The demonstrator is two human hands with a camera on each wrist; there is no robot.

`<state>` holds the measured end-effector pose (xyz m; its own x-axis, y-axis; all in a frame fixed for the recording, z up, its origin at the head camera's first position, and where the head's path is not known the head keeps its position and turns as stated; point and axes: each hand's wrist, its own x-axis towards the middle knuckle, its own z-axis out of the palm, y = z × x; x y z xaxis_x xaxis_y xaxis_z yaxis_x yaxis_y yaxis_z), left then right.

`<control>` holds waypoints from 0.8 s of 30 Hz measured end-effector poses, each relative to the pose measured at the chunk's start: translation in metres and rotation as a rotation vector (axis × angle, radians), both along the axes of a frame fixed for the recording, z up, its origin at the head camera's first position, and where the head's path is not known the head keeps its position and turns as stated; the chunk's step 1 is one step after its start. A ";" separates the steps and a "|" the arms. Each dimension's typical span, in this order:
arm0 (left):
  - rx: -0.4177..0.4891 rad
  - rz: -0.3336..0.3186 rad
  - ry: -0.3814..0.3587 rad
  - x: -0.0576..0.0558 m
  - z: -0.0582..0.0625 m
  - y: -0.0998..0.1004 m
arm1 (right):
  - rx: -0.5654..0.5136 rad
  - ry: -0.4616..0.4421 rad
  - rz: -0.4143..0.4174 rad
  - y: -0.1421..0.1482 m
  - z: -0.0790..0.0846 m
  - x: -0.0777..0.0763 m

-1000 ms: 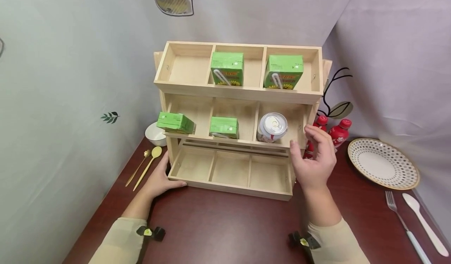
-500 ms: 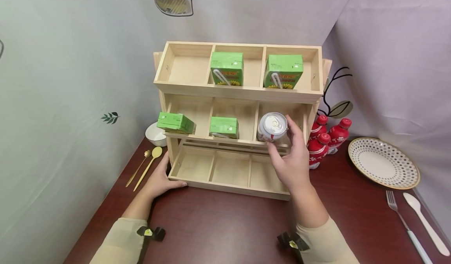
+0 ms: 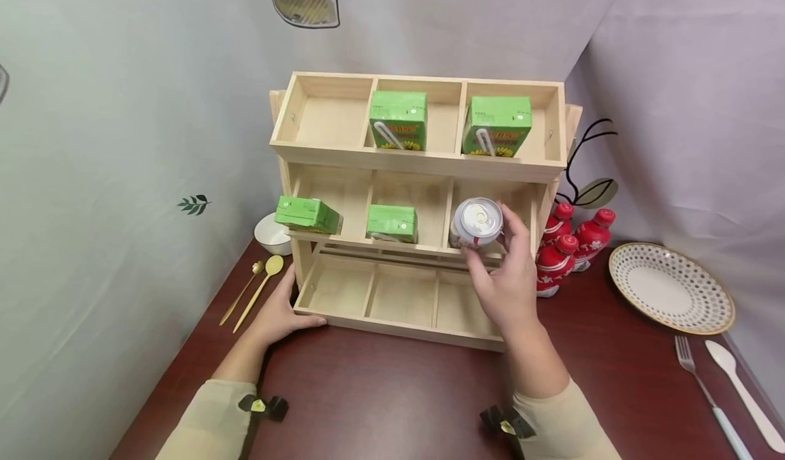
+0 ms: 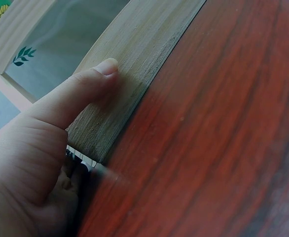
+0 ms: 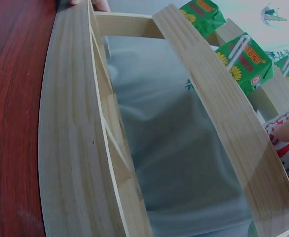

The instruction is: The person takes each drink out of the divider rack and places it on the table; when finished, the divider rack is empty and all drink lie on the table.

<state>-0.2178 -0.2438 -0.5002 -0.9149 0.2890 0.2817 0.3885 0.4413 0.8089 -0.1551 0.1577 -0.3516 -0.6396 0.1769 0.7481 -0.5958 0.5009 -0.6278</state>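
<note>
A silver-topped drink can point(image 3: 480, 219) stands in the right compartment of the middle tier of a wooden three-tier rack point(image 3: 417, 165). My right hand point(image 3: 509, 279) grips this can from the right, thumb at its front and fingers behind. The right wrist view shows the can's white and red side point(image 5: 282, 120) beneath the thumb. My left hand point(image 3: 279, 315) holds the front left corner of the rack's bottom tray. Its thumb point(image 4: 85, 89) lies along the tray's front board in the left wrist view; the other fingers go round the side and are mostly hidden.
Green drink cartons stand in the top tier point(image 3: 398, 119) and the middle tier point(image 3: 391, 223). Red bottles point(image 3: 555, 262), a dotted plate point(image 3: 619, 269), a fork point(image 3: 685, 356) and a white knife point(image 3: 745, 392) lie right. A bowl point(image 3: 272, 235) and gold spoons point(image 3: 273, 264) are left.
My right hand has moved left from beside the rack's right end to the can and now grips it. The left hand has stayed on the tray corner.
</note>
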 end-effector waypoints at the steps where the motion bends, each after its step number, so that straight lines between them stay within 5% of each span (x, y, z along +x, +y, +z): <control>1: 0.006 -0.001 0.003 0.000 0.000 0.000 | -0.004 -0.012 -0.014 0.001 -0.003 -0.003; 6: 0.017 -0.018 -0.007 0.012 0.022 0.007 | -0.019 -0.013 -0.025 0.002 -0.006 -0.005; 13: 0.003 0.009 -0.023 0.001 0.001 0.001 | 0.049 0.019 -0.040 0.006 -0.013 -0.010; 16: -0.006 0.008 -0.010 0.001 0.002 0.001 | 0.047 0.036 -0.044 0.006 -0.015 -0.012; 24: 0.039 -0.034 0.011 0.015 0.028 0.012 | 0.040 0.098 -0.063 -0.001 -0.005 -0.003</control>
